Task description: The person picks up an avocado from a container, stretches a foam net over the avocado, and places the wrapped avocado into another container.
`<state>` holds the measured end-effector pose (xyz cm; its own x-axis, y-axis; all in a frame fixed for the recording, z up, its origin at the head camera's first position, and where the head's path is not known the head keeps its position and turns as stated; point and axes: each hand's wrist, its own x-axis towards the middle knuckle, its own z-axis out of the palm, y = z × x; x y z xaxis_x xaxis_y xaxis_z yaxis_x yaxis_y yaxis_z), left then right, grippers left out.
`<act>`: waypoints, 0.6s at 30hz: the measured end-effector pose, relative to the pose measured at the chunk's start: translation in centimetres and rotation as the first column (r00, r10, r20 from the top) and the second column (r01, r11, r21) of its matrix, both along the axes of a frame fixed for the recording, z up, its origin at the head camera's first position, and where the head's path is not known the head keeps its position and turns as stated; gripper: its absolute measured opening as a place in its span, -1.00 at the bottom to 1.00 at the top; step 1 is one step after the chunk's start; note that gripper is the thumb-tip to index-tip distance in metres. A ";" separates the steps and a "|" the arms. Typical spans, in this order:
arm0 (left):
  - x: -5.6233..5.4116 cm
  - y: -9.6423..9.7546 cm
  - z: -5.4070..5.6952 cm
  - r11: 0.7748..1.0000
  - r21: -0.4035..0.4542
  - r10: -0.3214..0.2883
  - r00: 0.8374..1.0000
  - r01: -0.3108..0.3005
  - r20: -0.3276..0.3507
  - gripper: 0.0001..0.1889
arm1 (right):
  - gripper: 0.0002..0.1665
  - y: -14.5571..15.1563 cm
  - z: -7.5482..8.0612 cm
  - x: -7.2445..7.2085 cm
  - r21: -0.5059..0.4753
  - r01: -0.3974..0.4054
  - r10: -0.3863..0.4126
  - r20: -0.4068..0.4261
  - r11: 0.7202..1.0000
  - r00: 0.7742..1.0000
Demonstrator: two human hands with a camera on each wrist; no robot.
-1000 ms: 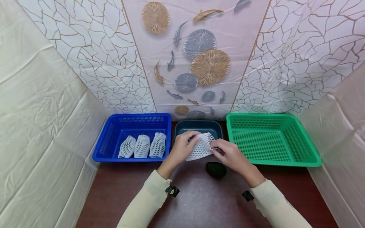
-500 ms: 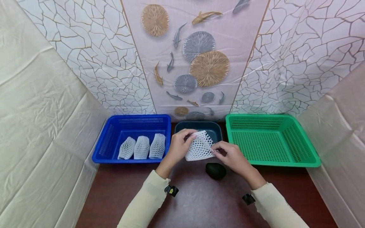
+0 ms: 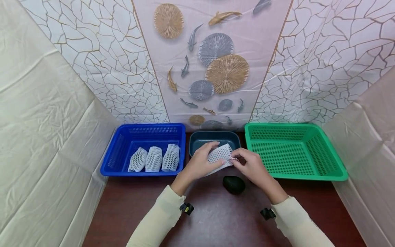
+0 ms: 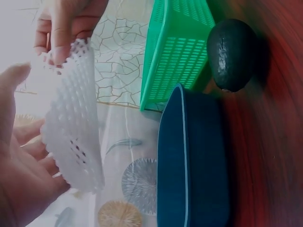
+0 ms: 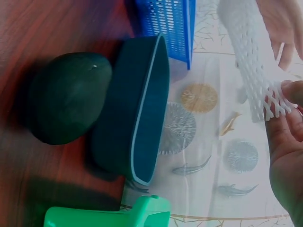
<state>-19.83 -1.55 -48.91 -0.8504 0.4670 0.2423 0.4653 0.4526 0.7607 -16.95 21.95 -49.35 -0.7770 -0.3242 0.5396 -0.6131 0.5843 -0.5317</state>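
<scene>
The white foam net sleeve (image 3: 219, 156) is held up between both hands, above the counter (image 3: 216, 219) and in front of the dark teal tray (image 3: 214, 138). The left hand (image 3: 200, 164) cups its near side with fingers curled around the mesh, while the right hand (image 3: 250, 165) pinches the opposite edge between thumb and fingertips. To do this well, I judge the mouth should be stretched evenly from both edges, without tearing the mesh. The avocado (image 3: 234, 184) lies on the counter just below the right hand, untouched. Three netted fruits (image 3: 153, 159) sit in the blue basket (image 3: 123, 151) beyond the left hand; the green basket (image 3: 324, 164) stands beyond the right.
</scene>
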 end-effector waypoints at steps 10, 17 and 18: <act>0.3 1.7 -0.6 0.921 -0.379 0.012 0.981 -0.086 -0.193 -0.04 | -0.76 -0.5 1.0 0.2 -0.013 0.016 -0.015 0.037 1.000 0.999; 0.5 2.3 -1.4 0.928 -0.346 0.041 0.962 -0.136 -0.269 -0.27 | -0.76 -0.6 1.0 0.3 -0.025 0.021 -0.020 0.048 0.999 0.999; 0.5 2.3 -1.5 0.930 -0.342 0.040 0.961 -0.136 -0.273 -0.29 | -0.75 -0.6 1.0 0.3 -0.027 0.024 -0.022 0.046 0.999 0.999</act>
